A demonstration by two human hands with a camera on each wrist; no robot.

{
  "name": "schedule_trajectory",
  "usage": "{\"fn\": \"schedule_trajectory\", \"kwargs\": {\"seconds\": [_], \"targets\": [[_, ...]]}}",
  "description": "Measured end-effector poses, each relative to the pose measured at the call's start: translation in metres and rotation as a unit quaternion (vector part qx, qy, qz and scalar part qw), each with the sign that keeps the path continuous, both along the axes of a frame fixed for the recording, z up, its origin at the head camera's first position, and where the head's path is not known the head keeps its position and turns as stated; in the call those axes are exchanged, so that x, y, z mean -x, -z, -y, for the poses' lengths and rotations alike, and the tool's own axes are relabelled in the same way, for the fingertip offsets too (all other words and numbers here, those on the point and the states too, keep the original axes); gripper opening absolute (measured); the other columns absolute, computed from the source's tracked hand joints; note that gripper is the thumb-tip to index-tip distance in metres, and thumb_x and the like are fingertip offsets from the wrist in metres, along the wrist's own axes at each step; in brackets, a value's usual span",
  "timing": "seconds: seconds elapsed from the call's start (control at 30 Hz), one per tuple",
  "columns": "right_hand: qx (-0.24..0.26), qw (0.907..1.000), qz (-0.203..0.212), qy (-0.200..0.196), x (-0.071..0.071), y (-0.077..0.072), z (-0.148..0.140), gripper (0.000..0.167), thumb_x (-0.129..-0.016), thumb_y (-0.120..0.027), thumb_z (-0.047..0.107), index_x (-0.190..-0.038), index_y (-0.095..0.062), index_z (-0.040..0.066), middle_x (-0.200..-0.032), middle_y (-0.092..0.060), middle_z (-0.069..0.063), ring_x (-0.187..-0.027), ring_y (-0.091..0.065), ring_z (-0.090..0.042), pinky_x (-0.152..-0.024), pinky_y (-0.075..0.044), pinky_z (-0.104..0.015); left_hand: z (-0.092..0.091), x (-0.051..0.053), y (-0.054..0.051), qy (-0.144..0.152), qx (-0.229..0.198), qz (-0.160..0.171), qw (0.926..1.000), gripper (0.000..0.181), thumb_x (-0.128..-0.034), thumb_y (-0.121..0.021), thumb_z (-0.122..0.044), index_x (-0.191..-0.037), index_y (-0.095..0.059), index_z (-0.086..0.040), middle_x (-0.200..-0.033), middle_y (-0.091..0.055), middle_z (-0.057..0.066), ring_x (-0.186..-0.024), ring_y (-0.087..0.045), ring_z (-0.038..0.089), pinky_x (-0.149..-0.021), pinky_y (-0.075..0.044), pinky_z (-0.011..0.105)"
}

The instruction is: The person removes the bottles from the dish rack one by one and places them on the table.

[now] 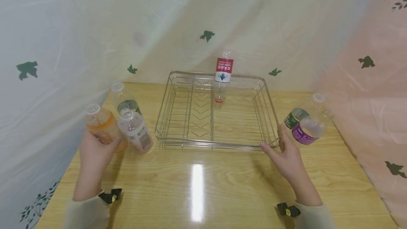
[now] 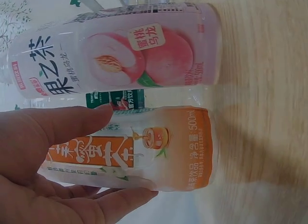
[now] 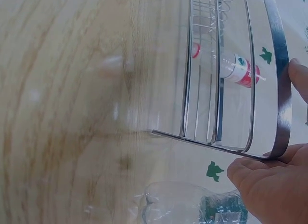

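Note:
On the left, my left hand point(image 1: 95, 151) grips an upright clear bottle with an orange label point(image 1: 103, 126); thumb and fingers lie on either side of it in the left wrist view. Just right of it stands a pink peach-tea bottle point(image 2: 144, 50). A metal wire dish rack point(image 1: 213, 146) sits mid-table. My right hand point(image 1: 287, 156) holds its front right corner, thumb on the rim point(image 3: 284, 103) and fingers round the side. Inside the rack, a red-and-white-labelled bottle point(image 1: 224, 68) stands upside down, red-ringed neck low, leaning at the back rim.
Behind the two left bottles stands a green-labelled bottle point(image 1: 125, 101). To the right of the rack are another green-labelled bottle point(image 1: 297, 117) and a purple-labelled bottle point(image 1: 305, 133), close to my right hand. Patterned cloth point(image 1: 152, 27) hangs behind the wooden table point(image 1: 235, 183) and along its sides.

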State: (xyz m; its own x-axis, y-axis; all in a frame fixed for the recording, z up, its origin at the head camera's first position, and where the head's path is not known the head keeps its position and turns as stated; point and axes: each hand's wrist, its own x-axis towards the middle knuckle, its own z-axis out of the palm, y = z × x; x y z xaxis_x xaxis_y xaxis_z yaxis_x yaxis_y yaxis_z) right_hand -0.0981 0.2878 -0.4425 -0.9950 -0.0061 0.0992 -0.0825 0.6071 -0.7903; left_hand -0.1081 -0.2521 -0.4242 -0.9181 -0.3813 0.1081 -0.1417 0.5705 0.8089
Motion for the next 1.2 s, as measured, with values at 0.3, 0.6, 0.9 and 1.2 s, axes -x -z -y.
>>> {"fn": "schedule_trajectory", "kwargs": {"seconds": [0.3,0.6,0.9,1.2], "targets": [[0.010,0.9999,-0.002,0.003,0.000,-0.001,0.000,0.098,-0.097,-0.071,0.040,-0.163,-0.001,0.023,-0.165,-0.012,-0.016,-0.144,-0.025,-0.049,-0.109,-0.025,-0.012,-0.001,0.003,0.003,-0.001,-0.001,-0.001,1.0000,0.077,-0.0852,-0.080,-0.008,-0.147,-0.035,0.003,-0.139,-0.051,0.030,-0.128,-0.047,0.050,-0.107,-0.039,0.065],[0.005,1.0000,0.004,-0.004,0.000,-0.002,0.001,0.100,-0.098,-0.070,0.040,-0.163,0.005,0.025,-0.165,-0.011,-0.019,-0.143,-0.025,-0.050,-0.112,-0.026,-0.021,0.001,0.003,0.003,0.010,-0.027,0.007,0.9996,0.084,-0.0841,-0.084,-0.020,-0.150,-0.035,-0.002,-0.143,-0.050,0.027,-0.131,-0.045,0.048,-0.107,-0.036,0.068],[0.004,0.9999,0.015,-0.001,0.001,-0.005,0.002,0.101,-0.098,-0.070,0.041,-0.163,0.006,0.024,-0.165,-0.011,-0.021,-0.143,-0.025,-0.051,-0.114,-0.026,-0.034,-0.001,-0.006,-0.017,0.023,-0.056,0.024,0.9979,0.102,-0.0885,-0.081,-0.023,-0.160,-0.010,-0.005,-0.162,-0.022,0.024,-0.147,-0.020,0.047,-0.115,-0.019,0.068],[0.008,0.9998,0.019,-0.004,-0.001,-0.008,0.002,0.102,-0.097,-0.071,0.040,-0.163,0.006,0.023,-0.165,-0.010,-0.021,-0.144,-0.023,-0.050,-0.114,-0.026,-0.042,-0.003,-0.011,-0.046,-0.018,-0.068,0.031,0.9970,0.117,-0.0894,-0.079,-0.040,-0.162,0.010,-0.016,-0.168,-0.003,0.014,-0.152,-0.006,0.033,-0.120,-0.014,0.057]]}}
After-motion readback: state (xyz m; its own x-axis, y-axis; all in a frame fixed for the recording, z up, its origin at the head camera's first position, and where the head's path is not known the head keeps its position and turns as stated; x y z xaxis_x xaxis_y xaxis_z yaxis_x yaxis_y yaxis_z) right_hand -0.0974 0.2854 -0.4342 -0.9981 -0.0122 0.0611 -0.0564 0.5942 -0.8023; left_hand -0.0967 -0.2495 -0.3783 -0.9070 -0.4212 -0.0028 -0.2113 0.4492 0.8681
